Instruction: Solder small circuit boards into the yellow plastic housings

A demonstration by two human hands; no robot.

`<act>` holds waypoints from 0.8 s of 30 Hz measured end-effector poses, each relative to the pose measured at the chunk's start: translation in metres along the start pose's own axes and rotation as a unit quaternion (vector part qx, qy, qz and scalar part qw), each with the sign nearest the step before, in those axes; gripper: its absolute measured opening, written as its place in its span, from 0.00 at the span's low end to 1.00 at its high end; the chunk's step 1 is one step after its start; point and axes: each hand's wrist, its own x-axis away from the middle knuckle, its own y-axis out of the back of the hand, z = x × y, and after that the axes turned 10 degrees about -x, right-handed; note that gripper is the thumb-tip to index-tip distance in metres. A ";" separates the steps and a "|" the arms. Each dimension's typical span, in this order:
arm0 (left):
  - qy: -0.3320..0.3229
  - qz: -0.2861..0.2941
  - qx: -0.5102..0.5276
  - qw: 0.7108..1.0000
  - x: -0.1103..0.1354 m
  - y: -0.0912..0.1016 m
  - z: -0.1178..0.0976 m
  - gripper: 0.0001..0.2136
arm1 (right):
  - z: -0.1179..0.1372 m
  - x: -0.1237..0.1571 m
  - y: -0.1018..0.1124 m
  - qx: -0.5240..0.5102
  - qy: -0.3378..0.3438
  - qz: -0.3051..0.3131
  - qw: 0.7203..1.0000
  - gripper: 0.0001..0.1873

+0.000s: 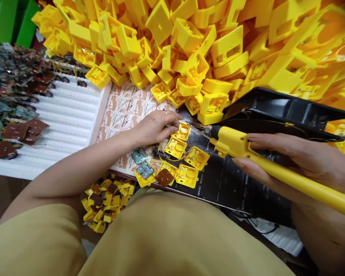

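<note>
Nearest is the olive-yellow clothing (172,234) over the person's lap. At the right, the right hand (299,153) is closed around the handle of a yellow soldering gun (232,142), thumb on one side and fingers on the other. This tool is above the black table cover (218,188). Its long axis goes slantwise, from the lower right edge of the view to the upper left; the thin metal tip points left, toward the left hand (161,126).

Before the lap, several small yellow housings lie close together, with a brown circuit board (165,177) on one of them. At the farthest one, the top yellow housing (181,131), the left hand has its fingers bent and near together; I cannot tell if they pinch it. The metal tip is close to this housing; contact is not clear.

Farther, behind the tool, stands a black tray (276,109), and beyond is a big heap of yellow casings (186,42).
</note>
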 end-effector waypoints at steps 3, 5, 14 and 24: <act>0.036 -0.018 -0.040 0.998 0.003 0.005 -0.004 0.06 | -0.002 0.004 0.001 0.006 0.056 0.024 0.998 0.18; 0.055 0.007 -0.070 0.996 0.005 0.007 -0.007 0.07 | 0.002 -0.001 -0.001 -0.021 0.099 0.035 0.994 0.15; 0.053 0.064 -0.155 0.984 0.002 0.008 -0.015 0.10 | 0.021 -0.030 -0.009 -0.068 0.183 0.038 0.980 0.09; -0.006 0.042 -0.303 0.952 -0.001 0.008 -0.025 0.11 | 0.022 -0.029 -0.010 -0.047 0.239 0.065 0.968 0.11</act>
